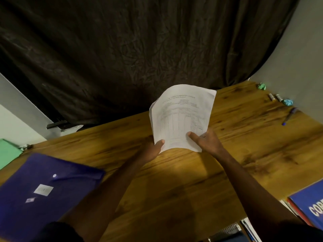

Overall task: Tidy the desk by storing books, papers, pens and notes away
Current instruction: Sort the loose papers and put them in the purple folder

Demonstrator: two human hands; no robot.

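- Dark curtain hangs behind everything.
- Wood counter carries all the stuff.
- Purple folder lies flat at front left, w/ a white snap & a small label I can't read. Prob. where the sheets go.
- Papers: thin stack w/ a printed table, held up over the counter's middle. Print is too blurry to read.
- Blue book sits at the front right edge on top of other books. White letters say "COR"; the rest is cut off.
- Left hand & right hand: each grip pinches the papers' near edge, thumb on top, so the sheets stay together.
- Blue pen, 2 markers & crumpled notes lie far right, not put away yet.
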